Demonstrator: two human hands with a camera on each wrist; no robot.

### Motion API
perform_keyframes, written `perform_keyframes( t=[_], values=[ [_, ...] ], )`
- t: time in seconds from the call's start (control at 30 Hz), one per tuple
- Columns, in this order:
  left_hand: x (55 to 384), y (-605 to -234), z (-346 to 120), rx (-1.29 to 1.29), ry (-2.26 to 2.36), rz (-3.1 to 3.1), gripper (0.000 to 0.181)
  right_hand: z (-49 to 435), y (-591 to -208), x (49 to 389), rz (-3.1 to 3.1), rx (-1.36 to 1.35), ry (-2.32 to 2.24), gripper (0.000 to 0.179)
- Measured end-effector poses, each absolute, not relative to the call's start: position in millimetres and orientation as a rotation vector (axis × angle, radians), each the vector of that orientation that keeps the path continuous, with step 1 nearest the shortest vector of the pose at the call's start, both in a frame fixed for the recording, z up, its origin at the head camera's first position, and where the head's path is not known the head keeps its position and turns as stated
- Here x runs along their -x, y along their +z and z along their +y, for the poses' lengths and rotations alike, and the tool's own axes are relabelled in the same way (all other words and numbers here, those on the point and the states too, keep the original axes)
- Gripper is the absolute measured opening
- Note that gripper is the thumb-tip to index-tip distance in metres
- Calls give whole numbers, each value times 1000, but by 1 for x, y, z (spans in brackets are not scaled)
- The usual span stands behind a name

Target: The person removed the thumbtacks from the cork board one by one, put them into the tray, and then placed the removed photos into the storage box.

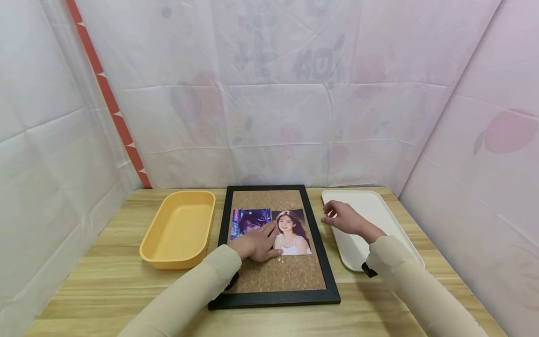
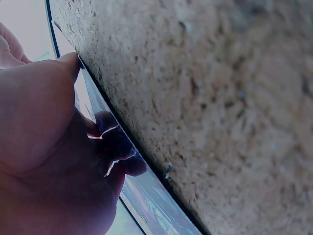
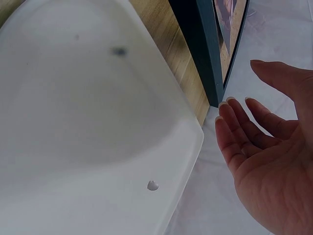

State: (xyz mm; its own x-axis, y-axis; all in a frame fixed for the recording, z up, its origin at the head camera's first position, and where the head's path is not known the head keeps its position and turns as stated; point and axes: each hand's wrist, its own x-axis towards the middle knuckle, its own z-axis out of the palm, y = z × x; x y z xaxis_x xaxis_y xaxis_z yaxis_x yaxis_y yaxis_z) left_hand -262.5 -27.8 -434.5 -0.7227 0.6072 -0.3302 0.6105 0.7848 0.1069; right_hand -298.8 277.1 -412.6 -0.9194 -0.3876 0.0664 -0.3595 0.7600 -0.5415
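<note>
A black-framed cork board (image 1: 290, 276) lies on the table with two picture cards on it. The left card (image 1: 258, 216) shows a purple-blue illustrated figure, and the right photo (image 1: 294, 243) a long-haired person in a white top. My left hand (image 1: 258, 243) presses on both where they meet, fingers extended, covering the lower part of the left card. Beside the board's right edge, my right hand (image 1: 344, 217) hovers over the left rim of a white tray (image 1: 370, 201). Its fingers bend loosely, and the right wrist view shows nothing between them.
A yellow basin (image 1: 178, 229) stands left of the board. Inside the white tray is a small pale spot or object (image 3: 152, 185), too unclear to name. Tiny pale bits (image 1: 280, 260) lie on the cork below the cards. Fabric curtains (image 1: 273, 117) enclose the wooden table.
</note>
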Motion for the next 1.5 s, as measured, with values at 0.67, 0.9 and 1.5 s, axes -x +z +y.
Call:
perform_keyframes(
  t=[0.67,0.9,1.5],
  values=[
    [261,-433,-29,-942,-5,2622,78,266,-414,302,2886,610,-838,33],
    [262,-432,-28,-932,-16,2624,79,264,-413,303,2877,624,-840,33],
    [264,-433,-28,-924,-18,2615,78,252,-417,307,2846,623,-841,31]
  ],
)
